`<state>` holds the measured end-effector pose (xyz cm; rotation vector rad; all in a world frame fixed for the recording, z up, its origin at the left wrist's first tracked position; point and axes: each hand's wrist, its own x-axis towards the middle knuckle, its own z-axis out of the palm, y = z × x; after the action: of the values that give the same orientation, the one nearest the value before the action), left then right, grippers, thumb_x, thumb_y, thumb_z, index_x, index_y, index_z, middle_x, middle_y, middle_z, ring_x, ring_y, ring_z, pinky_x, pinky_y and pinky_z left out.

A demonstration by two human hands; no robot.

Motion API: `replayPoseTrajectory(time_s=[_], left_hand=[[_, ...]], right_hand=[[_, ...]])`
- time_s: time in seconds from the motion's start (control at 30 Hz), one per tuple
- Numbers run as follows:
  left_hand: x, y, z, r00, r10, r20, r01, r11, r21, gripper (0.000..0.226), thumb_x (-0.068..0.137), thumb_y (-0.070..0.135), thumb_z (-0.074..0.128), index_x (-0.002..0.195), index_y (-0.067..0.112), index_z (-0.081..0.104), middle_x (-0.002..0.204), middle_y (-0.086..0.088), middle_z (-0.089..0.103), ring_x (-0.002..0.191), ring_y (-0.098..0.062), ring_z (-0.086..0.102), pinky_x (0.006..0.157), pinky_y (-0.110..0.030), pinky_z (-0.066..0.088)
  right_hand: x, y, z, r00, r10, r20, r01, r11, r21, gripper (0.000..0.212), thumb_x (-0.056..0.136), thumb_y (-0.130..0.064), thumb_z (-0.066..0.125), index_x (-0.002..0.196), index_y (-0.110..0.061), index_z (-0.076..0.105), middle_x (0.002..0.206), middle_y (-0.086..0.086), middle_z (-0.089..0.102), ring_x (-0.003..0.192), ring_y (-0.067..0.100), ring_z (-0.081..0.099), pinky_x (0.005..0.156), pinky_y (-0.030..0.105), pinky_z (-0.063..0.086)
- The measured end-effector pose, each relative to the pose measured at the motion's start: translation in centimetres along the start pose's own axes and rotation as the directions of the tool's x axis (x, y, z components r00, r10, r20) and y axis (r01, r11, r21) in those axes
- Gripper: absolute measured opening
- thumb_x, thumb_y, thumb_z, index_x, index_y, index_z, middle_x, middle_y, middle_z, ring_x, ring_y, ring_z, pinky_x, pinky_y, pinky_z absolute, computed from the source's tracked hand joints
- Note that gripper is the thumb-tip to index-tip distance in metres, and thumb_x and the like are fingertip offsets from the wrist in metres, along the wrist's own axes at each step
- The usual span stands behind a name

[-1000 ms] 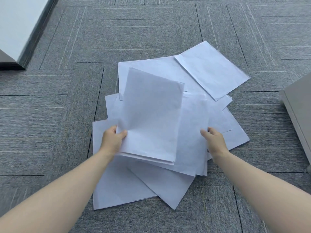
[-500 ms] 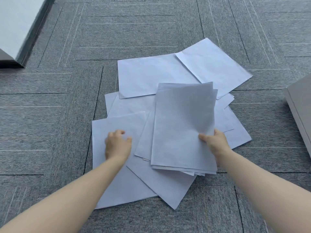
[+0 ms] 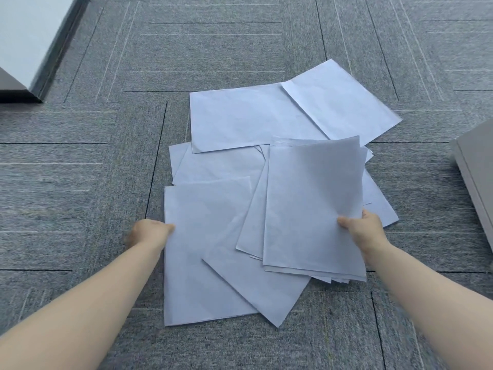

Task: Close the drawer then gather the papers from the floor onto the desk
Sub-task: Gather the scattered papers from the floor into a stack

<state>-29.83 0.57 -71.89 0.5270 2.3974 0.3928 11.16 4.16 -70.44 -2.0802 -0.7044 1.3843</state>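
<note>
Fingers: my right hand (image 3: 364, 231) pinches a stack (image 3: 313, 206) at its right edge; my left hand (image 3: 150, 232) grips the left edge of a floor sheet (image 3: 202, 249).
Papers: I see the rest (image 3: 248, 118) overlapping on the carpet (image 3: 80, 169).
Stack: raised, tilted over them.

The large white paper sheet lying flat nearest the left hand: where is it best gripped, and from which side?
Probably at its left edge, coming from the left. The large white paper sheet lies flat on the grey carpet floor, and other sheets cover its right part; the left hand already meets that free edge.
</note>
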Motion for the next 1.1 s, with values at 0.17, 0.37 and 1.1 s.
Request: replayPoseTrajectory(time_s=[0.17, 0.37, 1.1], left_hand=[[-1.7, 1.2, 0.9, 0.982, 0.176, 0.071, -0.169, 0.981, -0.097, 0.012, 0.085, 0.018, 0.067, 0.077, 0.011, 0.063, 0.081, -0.004, 0.062, 0.081, -0.026, 0.056, 0.061, -0.03, 0.038], [-3.2, 2.6, 2.1, 0.942, 0.293, 0.165, -0.257, 0.943, -0.209, 0.01, 0.087, 0.016, 0.065, 0.088, 0.006, 0.061, 0.081, -0.006, 0.06, 0.077, -0.023, 0.053, 0.06, -0.027, 0.039], [-8.2, 4.8, 6.6, 0.696, 0.372, 0.615, -0.253, 0.927, -0.275, 0.042, 0.07, 0.003, 0.074, 0.11, 0.011, 0.062, 0.104, -0.006, 0.071, 0.085, -0.017, 0.068, 0.069, -0.027, 0.055]], right_hand=[[-0.3, -0.3, -0.6, 0.998, -0.031, -0.061, 0.026, 0.996, -0.084, 0.018, 0.084, -0.002, 0.061, 0.089, -0.018, 0.067, 0.095, 0.009, 0.07, 0.089, 0.032, 0.066, 0.088, 0.049, 0.055], [-0.7, -0.8, -1.8, 0.988, -0.012, -0.153, -0.017, 0.982, -0.186, 0.008, 0.074, -0.011, 0.06, 0.075, -0.019, 0.062, 0.091, 0.007, 0.071, 0.089, 0.034, 0.066, 0.085, 0.05, 0.055], [-1.3, -0.5, -2.0, 0.998, -0.028, -0.058, 0.026, 0.999, -0.041, 0.025, 0.09, 0.002, 0.054, 0.082, -0.021, 0.061, 0.085, 0.001, 0.066, 0.086, 0.029, 0.063, 0.088, 0.048, 0.054]])
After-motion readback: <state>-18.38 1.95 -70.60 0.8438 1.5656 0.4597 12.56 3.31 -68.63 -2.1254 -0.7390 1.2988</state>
